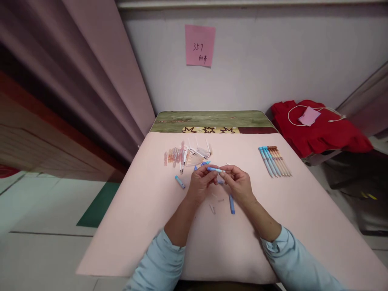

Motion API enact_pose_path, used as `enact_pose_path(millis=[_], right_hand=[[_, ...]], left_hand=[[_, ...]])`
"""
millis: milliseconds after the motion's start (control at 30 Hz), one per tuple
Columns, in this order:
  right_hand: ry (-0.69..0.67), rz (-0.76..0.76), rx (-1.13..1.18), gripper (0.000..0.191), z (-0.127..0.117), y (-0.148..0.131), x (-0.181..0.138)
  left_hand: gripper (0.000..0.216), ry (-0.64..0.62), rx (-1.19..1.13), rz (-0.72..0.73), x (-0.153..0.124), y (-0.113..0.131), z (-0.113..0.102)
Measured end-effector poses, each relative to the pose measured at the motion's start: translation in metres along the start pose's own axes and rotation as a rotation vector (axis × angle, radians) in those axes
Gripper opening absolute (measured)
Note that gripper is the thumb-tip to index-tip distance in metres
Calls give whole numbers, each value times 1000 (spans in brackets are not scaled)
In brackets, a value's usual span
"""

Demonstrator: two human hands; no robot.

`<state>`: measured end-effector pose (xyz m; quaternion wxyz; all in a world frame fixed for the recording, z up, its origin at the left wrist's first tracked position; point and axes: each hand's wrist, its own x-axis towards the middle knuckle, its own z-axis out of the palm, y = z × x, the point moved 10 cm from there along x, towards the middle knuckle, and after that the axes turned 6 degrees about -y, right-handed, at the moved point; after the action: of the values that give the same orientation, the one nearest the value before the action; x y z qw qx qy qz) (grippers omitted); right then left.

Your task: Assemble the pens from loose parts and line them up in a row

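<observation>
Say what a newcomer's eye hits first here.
Probably the bright red cloth off the far right corner of the table, then the pink note on the wall above it. Near the middle, the left hand and right hand hold a blue pen part between them, with a neat row of pens lying to their right.

Single head-worn view from near above, facing forward and down across a smooth pale-pink tabletop sheet [136, 238] toward a flat grey-white wall [257, 60].
</observation>
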<state>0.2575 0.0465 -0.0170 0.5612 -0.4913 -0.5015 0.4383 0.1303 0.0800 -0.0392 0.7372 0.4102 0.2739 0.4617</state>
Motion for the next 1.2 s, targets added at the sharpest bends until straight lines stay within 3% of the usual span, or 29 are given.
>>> enact_pose_path(millis=[133,333,467,633,833,1067,1200], right_hand=[[60,-45,-70,26,-9,-1,-1],[380,-88,-176,29,-58,3,-3],[357,-84,-302,31,-64,2,-4],[258,-187,-569,26,-45,-17,-9],[150,-250,-652,20,-13,-30,-10],[-76,-150,-877,16,42,-30,11],[-62,-105,-931,15,41,-38,9]], left_hand=[[23,78,-63,61,1,11,-15],[28,257,-237,190,3,42,-63],[18,335,-363,204,2,51,-89],[17,347,-457,179,2,52,-97],[19,331,-556,181,1,51,-96],[19,328,-593,170,0,49,-96],[21,316,-595,156,0,47,-95]])
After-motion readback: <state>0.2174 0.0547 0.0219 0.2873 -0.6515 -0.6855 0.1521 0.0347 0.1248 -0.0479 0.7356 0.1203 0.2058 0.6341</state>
